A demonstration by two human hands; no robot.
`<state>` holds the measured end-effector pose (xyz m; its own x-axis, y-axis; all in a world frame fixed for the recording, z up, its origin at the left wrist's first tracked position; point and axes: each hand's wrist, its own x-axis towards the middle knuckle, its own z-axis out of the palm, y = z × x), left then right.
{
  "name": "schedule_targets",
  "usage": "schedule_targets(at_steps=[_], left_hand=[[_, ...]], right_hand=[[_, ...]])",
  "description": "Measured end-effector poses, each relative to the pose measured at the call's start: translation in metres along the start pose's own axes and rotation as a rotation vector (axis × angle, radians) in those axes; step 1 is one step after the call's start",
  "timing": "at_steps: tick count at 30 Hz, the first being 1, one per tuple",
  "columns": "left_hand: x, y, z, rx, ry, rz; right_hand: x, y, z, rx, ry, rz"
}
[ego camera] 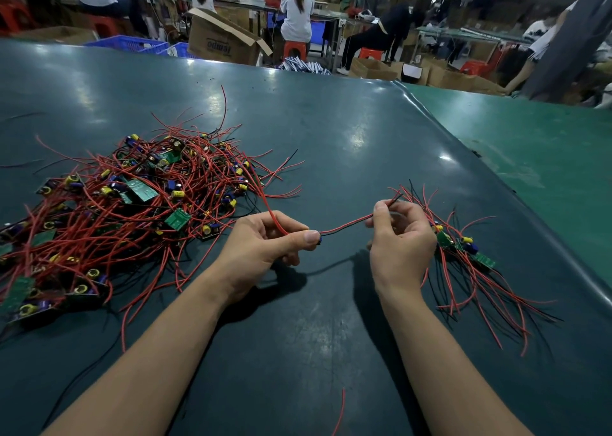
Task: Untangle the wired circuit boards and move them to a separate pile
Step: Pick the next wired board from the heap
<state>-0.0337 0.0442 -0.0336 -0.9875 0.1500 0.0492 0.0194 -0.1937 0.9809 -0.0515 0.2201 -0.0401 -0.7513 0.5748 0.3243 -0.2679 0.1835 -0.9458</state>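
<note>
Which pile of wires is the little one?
The small pile beside the right hand is the little one: only a few boards there. The big tangled heap, left of the left hand, holds many more.

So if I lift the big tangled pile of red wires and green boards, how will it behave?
The big tangled pile of red-wired green circuit boards likely lifts as one floppy clump, since the wires interlock. Probably light: the boards look small. Loose ends may snag and drag.

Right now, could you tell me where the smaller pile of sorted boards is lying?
In the head view, the smaller pile lies on the green table at the right, just beyond the right hand, opposite the big tangled heap.
</note>
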Motion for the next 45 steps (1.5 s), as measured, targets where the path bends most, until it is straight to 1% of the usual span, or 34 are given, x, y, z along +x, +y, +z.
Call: schedule_targets(at_steps=[3, 7, 10, 13, 14, 16, 17, 18, 19, 20, 21, 23, 25, 28, 32, 35, 37, 41, 45], left_hand=[[0.000, 0.001, 0.000, -0.007, 0.005, -0.003], [0.000, 0.001, 0.001, -0.005, 0.016, -0.007], [0.001, 0.000, 0.002, -0.002, 0.027, -0.003], [0.003, 0.000, 0.000, -0.039, 0.098, 0.007], [0.005, -0.001, -0.001, -0.065, 0.128, 0.008], [0.006, -0.001, -0.003, -0.111, 0.171, 0.010], [0.007, -0.002, -0.003, -0.126, 0.179, 0.012], [0.007, -0.003, -0.004, -0.132, 0.180, 0.012], [0.007, -0.003, -0.004, -0.126, 0.173, 0.012], [0.007, -0.004, -0.003, -0.108, 0.161, 0.016], [0.006, -0.004, -0.002, -0.077, 0.147, 0.021], [0.005, -0.005, 0.000, -0.006, 0.116, 0.024], [0.004, -0.004, 0.000, 0.027, 0.103, 0.019], [0.004, -0.003, 0.001, 0.015, 0.115, 0.012], [0.003, -0.001, 0.003, -0.020, 0.103, 0.011], [0.002, 0.001, 0.004, -0.024, 0.085, 0.005], [0.002, 0.001, 0.004, -0.023, 0.077, 0.004], [0.002, 0.000, 0.004, -0.025, 0.069, 0.012], [0.002, 0.000, 0.002, -0.037, 0.064, 0.025]], right_hand=[[-0.001, 0.000, -0.001, -0.034, -0.021, -0.041], [-0.001, -0.002, -0.003, 0.046, -0.016, 0.034], [-0.001, -0.002, -0.004, 0.080, 0.018, 0.043], [-0.003, -0.003, -0.002, 0.150, 0.007, 0.103], [-0.003, -0.004, -0.001, 0.215, -0.032, 0.162], [-0.004, -0.009, 0.003, 0.381, -0.157, 0.355], [-0.004, -0.011, 0.004, 0.435, -0.245, 0.467], [-0.005, -0.012, 0.005, 0.433, -0.356, 0.549], [-0.008, -0.012, 0.005, 0.386, -0.480, 0.580], [-0.011, -0.013, 0.006, 0.327, -0.594, 0.570], [-0.014, -0.012, 0.005, 0.280, -0.674, 0.537], [-0.016, -0.012, 0.005, 0.238, -0.710, 0.476], [-0.017, -0.011, 0.006, 0.237, -0.669, 0.454], [-0.015, -0.010, 0.007, 0.257, -0.559, 0.419], [-0.007, -0.010, 0.006, 0.305, -0.319, 0.351], [0.002, -0.008, 0.002, 0.322, -0.128, 0.337], [0.005, -0.007, 0.000, 0.319, -0.036, 0.315], [0.006, -0.003, 0.000, 0.301, 0.030, 0.280], [0.007, -0.001, 0.003, 0.361, 0.066, 0.352]])
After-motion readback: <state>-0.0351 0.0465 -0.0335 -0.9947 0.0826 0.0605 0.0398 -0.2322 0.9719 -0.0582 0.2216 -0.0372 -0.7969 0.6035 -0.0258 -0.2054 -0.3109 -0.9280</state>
